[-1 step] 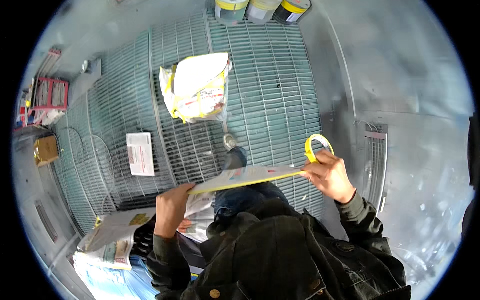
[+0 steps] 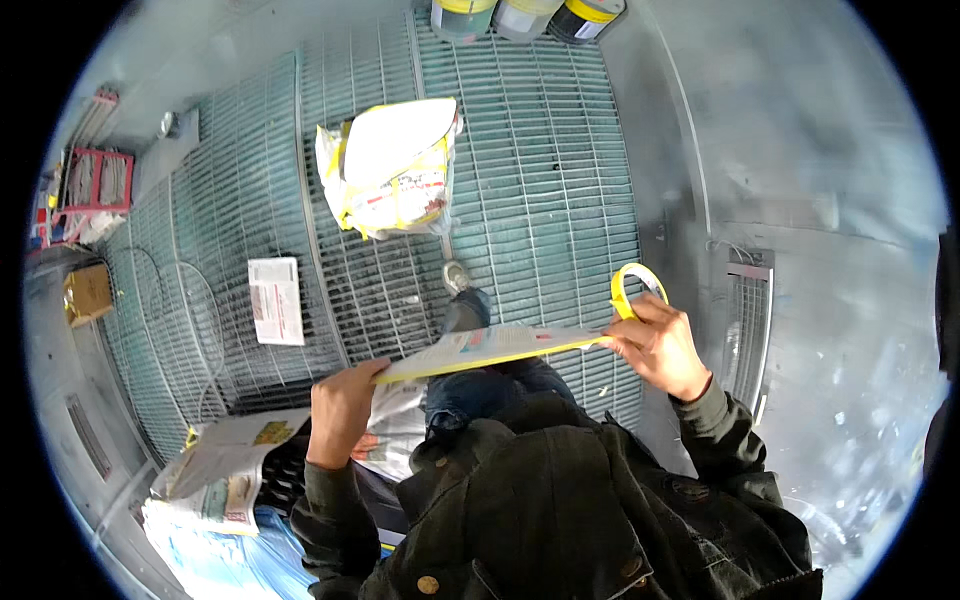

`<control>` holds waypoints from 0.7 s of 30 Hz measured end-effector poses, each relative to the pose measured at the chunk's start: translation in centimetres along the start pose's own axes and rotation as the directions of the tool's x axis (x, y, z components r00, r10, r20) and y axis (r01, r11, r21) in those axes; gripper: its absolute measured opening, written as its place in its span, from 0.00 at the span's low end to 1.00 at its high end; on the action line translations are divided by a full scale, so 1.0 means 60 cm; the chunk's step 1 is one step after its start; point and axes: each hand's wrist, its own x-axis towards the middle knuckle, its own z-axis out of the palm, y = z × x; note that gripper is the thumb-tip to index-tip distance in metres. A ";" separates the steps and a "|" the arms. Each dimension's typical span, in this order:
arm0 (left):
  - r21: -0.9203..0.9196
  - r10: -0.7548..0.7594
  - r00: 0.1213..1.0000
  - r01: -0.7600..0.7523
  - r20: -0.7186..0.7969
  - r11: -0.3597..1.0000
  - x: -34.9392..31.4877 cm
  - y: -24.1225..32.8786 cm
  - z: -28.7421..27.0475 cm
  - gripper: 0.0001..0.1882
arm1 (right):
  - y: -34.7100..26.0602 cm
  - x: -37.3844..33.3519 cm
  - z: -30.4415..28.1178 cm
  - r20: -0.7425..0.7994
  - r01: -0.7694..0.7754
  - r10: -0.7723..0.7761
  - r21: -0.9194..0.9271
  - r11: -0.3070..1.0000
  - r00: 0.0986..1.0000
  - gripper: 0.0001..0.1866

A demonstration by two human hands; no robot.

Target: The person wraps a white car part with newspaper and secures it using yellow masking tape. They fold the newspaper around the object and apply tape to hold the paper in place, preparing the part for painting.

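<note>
A printed paper sheet (image 2: 490, 345), likely newspaper, is stretched between my two hands in front of my body. Yellow tape (image 2: 440, 372) runs along its near edge. My left hand (image 2: 343, 405) is closed on the sheet's left end. At the other end, my right hand (image 2: 660, 350) pinches the taped corner. A roll of yellow masking tape (image 2: 622, 290) stands up from the fingers of that same hand. The contact between fingers, tape and paper is partly hidden.
On the grated floor (image 2: 540, 190) lies a paper-wrapped bundle (image 2: 395, 140) edged with yellow tape, and a folded newspaper (image 2: 276, 300). Buckets (image 2: 462, 20) stand at the far wall. Newspaper (image 2: 225, 470) covers something lower left. A cardboard box (image 2: 88, 295) sits by a red rack (image 2: 98, 185).
The floor and the things on it sit slightly higher and further left in view. Both hands keep their hold on the sheet.
</note>
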 end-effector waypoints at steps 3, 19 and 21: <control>-0.015 0.056 0.991 -0.059 -0.118 0.998 0.036 0.001 0.027 0.13 | 0.040 0.032 0.003 -0.007 0.025 -0.025 0.008 1.000 1.000 0.10; 0.214 0.037 0.964 0.021 -0.263 0.977 0.146 -0.092 0.087 0.13 | 0.192 0.225 0.168 -0.037 0.108 -0.105 0.088 0.990 0.994 0.10; 0.204 0.019 0.961 0.040 -0.278 0.978 0.165 -0.114 0.105 0.12 | 0.220 0.249 0.199 -0.054 0.149 -0.145 0.092 0.984 0.988 0.10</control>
